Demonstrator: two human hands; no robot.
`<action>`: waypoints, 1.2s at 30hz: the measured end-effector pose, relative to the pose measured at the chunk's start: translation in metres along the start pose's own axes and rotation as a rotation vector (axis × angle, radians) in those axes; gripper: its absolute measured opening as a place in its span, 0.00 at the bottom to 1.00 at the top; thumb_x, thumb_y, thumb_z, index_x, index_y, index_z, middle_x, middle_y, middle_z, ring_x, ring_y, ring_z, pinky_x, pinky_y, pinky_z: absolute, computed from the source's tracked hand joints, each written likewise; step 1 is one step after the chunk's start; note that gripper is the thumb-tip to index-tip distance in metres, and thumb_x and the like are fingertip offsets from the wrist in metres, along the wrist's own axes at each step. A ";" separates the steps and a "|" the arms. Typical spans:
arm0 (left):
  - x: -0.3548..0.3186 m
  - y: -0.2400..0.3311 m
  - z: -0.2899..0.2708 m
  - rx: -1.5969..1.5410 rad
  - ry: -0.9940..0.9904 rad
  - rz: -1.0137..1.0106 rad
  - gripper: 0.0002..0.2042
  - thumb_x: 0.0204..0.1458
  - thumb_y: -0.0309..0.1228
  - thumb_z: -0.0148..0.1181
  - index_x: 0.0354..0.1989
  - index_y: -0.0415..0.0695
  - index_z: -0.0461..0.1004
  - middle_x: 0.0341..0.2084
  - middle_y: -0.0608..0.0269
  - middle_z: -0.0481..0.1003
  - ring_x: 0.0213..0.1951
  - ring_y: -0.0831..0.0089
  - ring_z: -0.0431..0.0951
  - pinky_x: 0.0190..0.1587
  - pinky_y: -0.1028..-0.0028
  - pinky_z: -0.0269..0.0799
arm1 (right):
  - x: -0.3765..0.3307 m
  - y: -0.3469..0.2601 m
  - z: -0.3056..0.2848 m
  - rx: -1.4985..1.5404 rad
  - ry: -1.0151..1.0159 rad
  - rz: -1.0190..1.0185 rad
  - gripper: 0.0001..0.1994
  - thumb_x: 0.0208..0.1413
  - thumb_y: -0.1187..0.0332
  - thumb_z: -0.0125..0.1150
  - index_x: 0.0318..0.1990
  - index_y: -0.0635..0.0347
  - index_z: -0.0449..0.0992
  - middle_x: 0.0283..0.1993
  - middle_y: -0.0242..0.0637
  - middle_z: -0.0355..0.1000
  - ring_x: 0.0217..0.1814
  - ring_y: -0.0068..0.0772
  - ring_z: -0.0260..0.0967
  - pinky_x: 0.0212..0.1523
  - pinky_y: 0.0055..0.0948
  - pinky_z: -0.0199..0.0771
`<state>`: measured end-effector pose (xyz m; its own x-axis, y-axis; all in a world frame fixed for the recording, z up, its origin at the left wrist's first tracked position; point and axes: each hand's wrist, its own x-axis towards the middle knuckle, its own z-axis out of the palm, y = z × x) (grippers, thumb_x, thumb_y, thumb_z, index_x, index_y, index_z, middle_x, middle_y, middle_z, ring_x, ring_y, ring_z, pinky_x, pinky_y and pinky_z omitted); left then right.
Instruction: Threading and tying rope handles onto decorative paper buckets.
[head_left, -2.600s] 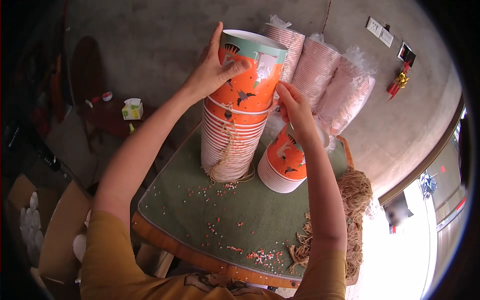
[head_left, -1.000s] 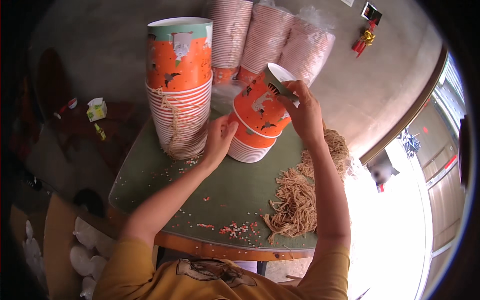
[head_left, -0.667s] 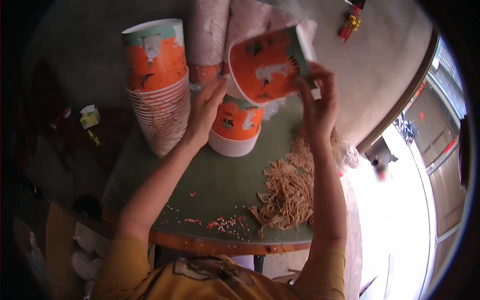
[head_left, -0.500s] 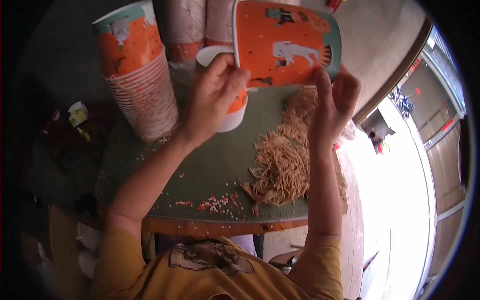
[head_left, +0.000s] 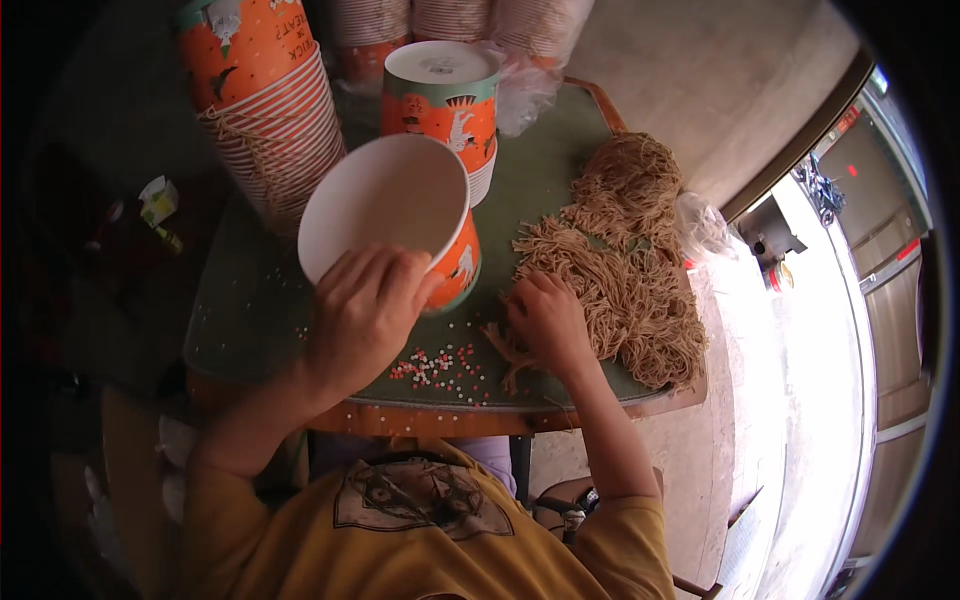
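My left hand (head_left: 362,315) grips the near rim of an orange paper bucket (head_left: 458,258) with a green base and white inside. Its mouth tilts up toward me and its base is low over the table. To the right, my right hand (head_left: 548,318) has its fingers curled at the left edge of a heap of tan strings (head_left: 640,290); the fingertips are partly hidden among the strands. Behind the held bucket stands a short stack of upside-down buckets (head_left: 440,105). A tall, leaning stack of nested buckets (head_left: 270,135), with tan strings hanging on it, rises at the left.
Small white and red beads (head_left: 435,368) lie scattered near the front edge of the green table (head_left: 240,320). More bucket stacks (head_left: 450,20), some in clear plastic, stand at the back. A clear plastic bag (head_left: 703,228) is beyond the strings at the right.
The bucket has come down and toward me from a raised, sideways position, its mouth now turned up. My right hand has let go of it and moved down to the strings.
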<state>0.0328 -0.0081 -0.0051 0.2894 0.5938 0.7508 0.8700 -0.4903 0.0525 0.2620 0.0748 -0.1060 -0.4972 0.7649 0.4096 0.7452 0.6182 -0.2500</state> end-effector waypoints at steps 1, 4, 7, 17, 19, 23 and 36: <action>0.002 0.000 -0.005 0.003 0.000 -0.002 0.12 0.45 0.25 0.66 0.35 0.42 0.68 0.25 0.58 0.70 0.30 0.60 0.74 0.34 0.64 0.70 | 0.001 -0.001 -0.004 0.079 -0.016 0.018 0.05 0.49 0.69 0.61 0.28 0.59 0.73 0.33 0.40 0.69 0.40 0.46 0.67 0.43 0.42 0.68; 0.005 -0.002 -0.019 0.061 -0.033 0.011 0.12 0.46 0.27 0.65 0.36 0.41 0.69 0.25 0.61 0.70 0.30 0.63 0.73 0.34 0.66 0.69 | 0.005 -0.011 -0.014 0.272 -0.005 0.050 0.04 0.49 0.71 0.62 0.32 0.59 0.75 0.35 0.39 0.70 0.42 0.43 0.68 0.45 0.37 0.69; -0.010 -0.010 -0.014 0.105 -0.119 0.023 0.12 0.46 0.25 0.65 0.37 0.39 0.69 0.27 0.57 0.71 0.31 0.59 0.73 0.34 0.64 0.69 | 0.012 -0.029 -0.027 0.551 -0.019 0.102 0.05 0.50 0.74 0.62 0.35 0.59 0.75 0.36 0.36 0.71 0.44 0.34 0.69 0.47 0.30 0.69; -0.027 -0.017 -0.015 -0.195 0.027 -0.131 0.16 0.47 0.25 0.64 0.45 0.41 0.71 0.34 0.60 0.71 0.34 0.63 0.74 0.42 0.65 0.69 | 0.045 -0.099 -0.046 1.101 -0.062 0.037 0.02 0.53 0.77 0.59 0.34 0.63 0.74 0.38 0.32 0.69 0.39 0.21 0.69 0.40 0.21 0.68; -0.026 -0.018 -0.025 -0.322 0.081 -0.146 0.22 0.44 0.21 0.66 0.50 0.42 0.71 0.38 0.59 0.71 0.36 0.62 0.74 0.43 0.65 0.71 | 0.048 -0.115 -0.053 1.215 -0.146 0.065 0.02 0.54 0.76 0.59 0.34 0.63 0.74 0.38 0.29 0.68 0.37 0.17 0.67 0.36 0.18 0.66; -0.042 -0.023 -0.051 -0.231 -0.013 0.028 0.22 0.42 0.18 0.66 0.48 0.39 0.71 0.34 0.61 0.72 0.33 0.63 0.75 0.35 0.70 0.74 | 0.046 -0.136 -0.053 1.391 -0.407 0.141 0.05 0.60 0.70 0.57 0.40 0.61 0.73 0.34 0.25 0.70 0.32 0.12 0.65 0.30 0.15 0.65; -0.080 -0.027 -0.073 -0.154 -0.189 -0.009 0.11 0.53 0.31 0.62 0.32 0.40 0.65 0.22 0.59 0.66 0.24 0.61 0.70 0.25 0.66 0.66 | 0.005 -0.172 -0.012 1.647 -0.392 0.201 0.08 0.62 0.65 0.58 0.38 0.60 0.73 0.26 0.20 0.64 0.26 0.08 0.55 0.24 0.14 0.56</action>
<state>-0.0432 -0.0883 -0.0187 0.3644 0.6999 0.6143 0.8057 -0.5678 0.1690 0.1369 -0.0298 -0.0504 -0.7189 0.6880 0.0995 -0.2835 -0.1595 -0.9456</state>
